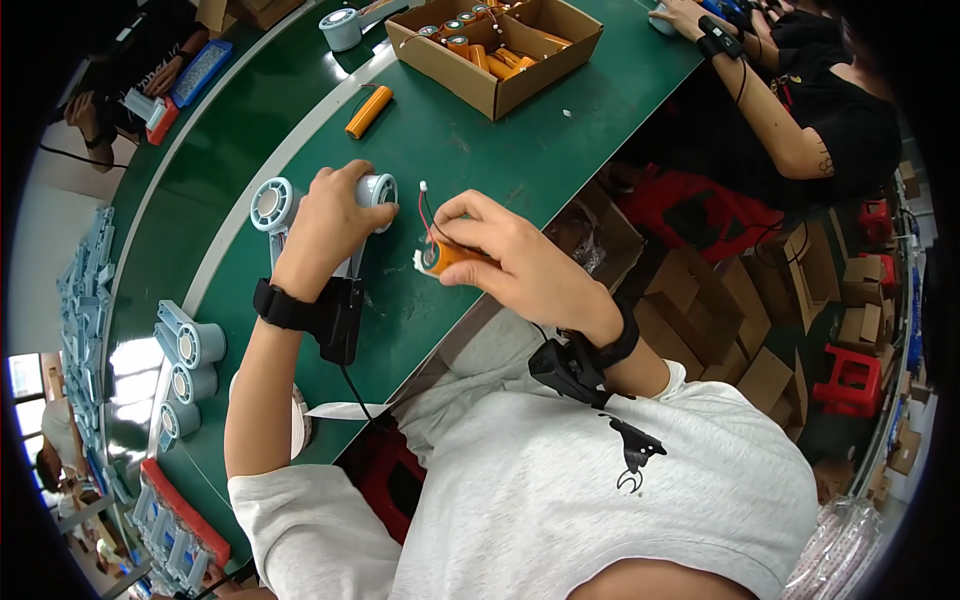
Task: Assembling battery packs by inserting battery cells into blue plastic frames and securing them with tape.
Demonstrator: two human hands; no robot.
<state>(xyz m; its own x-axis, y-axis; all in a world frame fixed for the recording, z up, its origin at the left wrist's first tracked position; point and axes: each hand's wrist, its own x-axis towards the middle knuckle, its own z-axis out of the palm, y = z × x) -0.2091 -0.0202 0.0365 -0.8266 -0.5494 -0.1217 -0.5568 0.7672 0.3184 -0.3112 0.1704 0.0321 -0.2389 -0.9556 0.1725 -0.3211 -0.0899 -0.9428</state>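
My left hand (328, 222) is closed round the head of a light blue handheld fan (383, 190) on the green table. A second light blue fan (271, 204) lies just left of that hand, its round grille showing. My right hand (515, 258) pinches an orange cylindrical battery (440, 257) between thumb and fingers, above the table's near edge. From the battery rise thin red and black wires ending in a small white connector (423, 187). Something white shows at the battery's end, too small to tell. Farther off, a loose orange battery (369, 112) lies on the table.
A cardboard box (494, 98) of orange batteries stands at the back, beside another fan (341, 31). Several fans (199, 344) and a red-edged tray (185, 510) sit at the left. Co-workers work at the far left and upper right; cartons and a red stool (848, 379) are at right.
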